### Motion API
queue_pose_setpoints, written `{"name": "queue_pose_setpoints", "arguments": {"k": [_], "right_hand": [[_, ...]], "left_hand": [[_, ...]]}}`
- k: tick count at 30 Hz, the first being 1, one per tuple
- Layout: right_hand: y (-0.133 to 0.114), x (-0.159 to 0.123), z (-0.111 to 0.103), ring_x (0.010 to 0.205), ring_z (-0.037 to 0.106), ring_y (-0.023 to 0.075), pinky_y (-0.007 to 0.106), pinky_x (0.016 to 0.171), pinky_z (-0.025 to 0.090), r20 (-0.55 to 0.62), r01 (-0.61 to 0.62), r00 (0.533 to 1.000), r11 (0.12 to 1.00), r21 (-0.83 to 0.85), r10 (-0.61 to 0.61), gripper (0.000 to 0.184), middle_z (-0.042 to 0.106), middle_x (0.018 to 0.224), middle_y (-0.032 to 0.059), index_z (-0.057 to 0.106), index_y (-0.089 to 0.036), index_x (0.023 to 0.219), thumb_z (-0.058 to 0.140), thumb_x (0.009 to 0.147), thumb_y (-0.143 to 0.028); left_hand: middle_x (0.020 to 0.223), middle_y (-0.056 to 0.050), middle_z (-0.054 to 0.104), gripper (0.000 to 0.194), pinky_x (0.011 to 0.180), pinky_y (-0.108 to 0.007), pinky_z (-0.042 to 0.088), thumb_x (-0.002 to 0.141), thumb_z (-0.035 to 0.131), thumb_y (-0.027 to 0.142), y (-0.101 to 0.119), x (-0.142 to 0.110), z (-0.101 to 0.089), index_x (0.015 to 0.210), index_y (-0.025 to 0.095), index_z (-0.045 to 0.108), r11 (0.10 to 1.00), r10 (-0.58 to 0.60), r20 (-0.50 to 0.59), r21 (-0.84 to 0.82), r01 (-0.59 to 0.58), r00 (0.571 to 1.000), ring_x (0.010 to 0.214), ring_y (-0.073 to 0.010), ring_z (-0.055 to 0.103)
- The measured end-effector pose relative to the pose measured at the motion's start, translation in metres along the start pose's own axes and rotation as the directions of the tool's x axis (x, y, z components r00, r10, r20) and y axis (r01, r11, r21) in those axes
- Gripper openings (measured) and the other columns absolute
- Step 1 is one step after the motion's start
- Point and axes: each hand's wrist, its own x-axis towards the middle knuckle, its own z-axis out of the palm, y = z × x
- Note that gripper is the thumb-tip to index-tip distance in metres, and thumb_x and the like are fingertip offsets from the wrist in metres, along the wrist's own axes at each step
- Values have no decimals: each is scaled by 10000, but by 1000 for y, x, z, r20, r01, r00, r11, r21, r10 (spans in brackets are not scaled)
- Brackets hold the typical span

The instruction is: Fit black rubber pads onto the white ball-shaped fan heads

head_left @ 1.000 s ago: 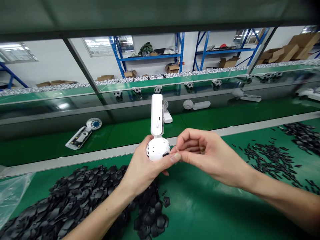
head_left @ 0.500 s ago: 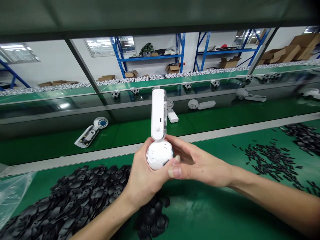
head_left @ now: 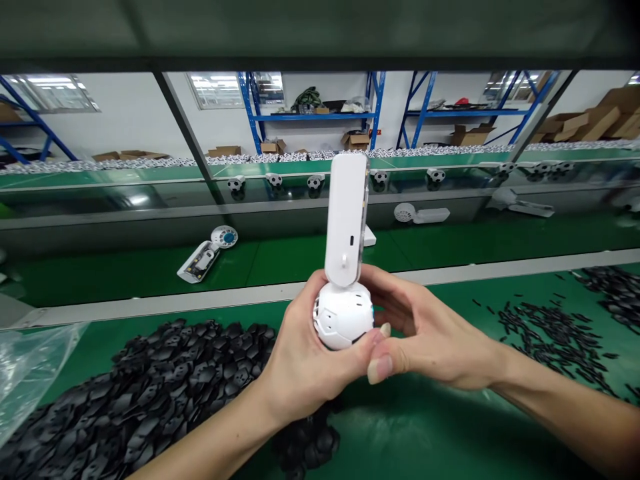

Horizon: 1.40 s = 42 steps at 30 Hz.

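White ball-shaped housing (head_left: 343, 317) with upright white bar (head_left: 345, 217), held in both hands above the green bench mat (head_left: 410, 427); bar now stands higher in view, tilted slightly rightward. Left hand (head_left: 305, 353) cups the ball, fingers wrapped round it. Right hand (head_left: 430, 333) curves loosely against its far side, fingers touching, no pinch. Black hexagonal pieces (head_left: 150, 380) lie heaped below left.
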Motion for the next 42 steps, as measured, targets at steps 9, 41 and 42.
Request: {"name": "queue_pose_setpoints", "arguments": {"k": [9,41,42], "right_hand": [[14,4,-7,1395,586,321,404,1091,579,-61,-14,998,994,-113,7,920,567,1550,141,507,-211,1571,947,832,-537],[68,-20,26,787,637,166,275,691,334,-21,-150,965,483,-863,262,161,714,908,-20,739,-211,955,890,899,-205],[68,-19,26,800,642,168,273,695,336,-19,-152,963,487,-860,268,149,710,901,-19,738,-207,927,883,900,-190]], "left_hand": [[796,21,670,510,569,-120,542,602,973,114,2,9,0,1016,144,677,995,-94,-67,-42,91,993,660,-82,592],[842,-65,715,383,455,-185,498,906,763,521,26,34,-32,992,167,643,926,-214,-204,-354,132,955,582,-127,588],[837,-64,714,361,451,-183,492,907,762,497,26,33,-32,988,169,635,926,-218,-205,-352,136,954,582,-128,589]]}}
